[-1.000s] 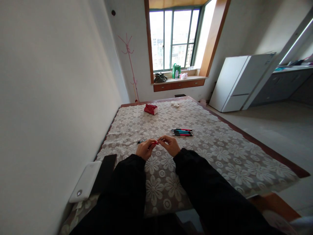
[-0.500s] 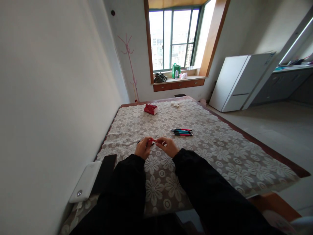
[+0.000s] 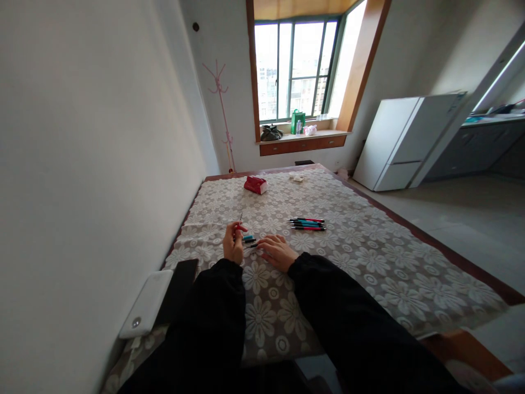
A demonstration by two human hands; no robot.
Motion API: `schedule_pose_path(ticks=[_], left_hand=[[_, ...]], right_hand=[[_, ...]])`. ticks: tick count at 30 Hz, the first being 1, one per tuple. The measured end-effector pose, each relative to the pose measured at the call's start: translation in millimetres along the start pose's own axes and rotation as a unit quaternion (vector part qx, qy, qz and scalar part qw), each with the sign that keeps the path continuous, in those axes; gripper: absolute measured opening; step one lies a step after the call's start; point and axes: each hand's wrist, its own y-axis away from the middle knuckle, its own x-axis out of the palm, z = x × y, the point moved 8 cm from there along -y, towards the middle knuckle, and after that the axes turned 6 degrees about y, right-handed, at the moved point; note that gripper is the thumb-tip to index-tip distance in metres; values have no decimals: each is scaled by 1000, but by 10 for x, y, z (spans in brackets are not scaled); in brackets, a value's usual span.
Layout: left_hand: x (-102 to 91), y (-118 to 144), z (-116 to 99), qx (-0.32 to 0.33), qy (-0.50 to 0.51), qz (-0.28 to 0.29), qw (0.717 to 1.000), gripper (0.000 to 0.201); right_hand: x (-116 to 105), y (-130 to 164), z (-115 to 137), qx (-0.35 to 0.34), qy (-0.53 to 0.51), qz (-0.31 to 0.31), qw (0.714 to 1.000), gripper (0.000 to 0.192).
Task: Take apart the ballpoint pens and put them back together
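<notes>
My left hand (image 3: 233, 246) is closed around a red pen part (image 3: 240, 227), raised a little above the cloth, with a thin dark rod pointing up from it. My right hand (image 3: 279, 253) lies low over the tablecloth, its fingertips on the end of a small black pen part (image 3: 252, 245). Between the hands a blue pen piece (image 3: 248, 237) with a black piece beside it rests on the cloth, partly hidden by the left fingers. Several pens (image 3: 307, 224), black with red or blue, lie side by side to the right beyond my right hand.
A floral lace cloth (image 3: 258, 317) covers the table. A red tissue pack (image 3: 255, 185) and a small whitish item (image 3: 296, 178) lie farther back. At left, a white power bank (image 3: 146, 303) rests beside a dark flat object (image 3: 178, 290), close to the wall.
My hands have come apart. The left moved slightly left with the red part now upright; the right dropped to the black part on the cloth. The view shifted slightly.
</notes>
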Motion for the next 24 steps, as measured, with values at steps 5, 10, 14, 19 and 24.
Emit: schedule_pose_path(ticks=[5,10,14,19,24], left_hand=[[29,14,55,-13,28,10,999,23],[70,17,97,-22,29,39,999,23],[106,27,89,-11,-17,62,998,23],[235,77,130,8,-111,145,983,16],[309,119,141,33,-165,187,968,15]], right_hand=[[-73,-18,61,-25,-1,-4,1000,27],[-24,-24,45,-23,-9,0,1000,12],[-23,-32,-144,50,-71,-59,994,17],[-128,27,-596,197,-300,-209,910,29],[-207,96,-806,244,-505,-308,769,28]])
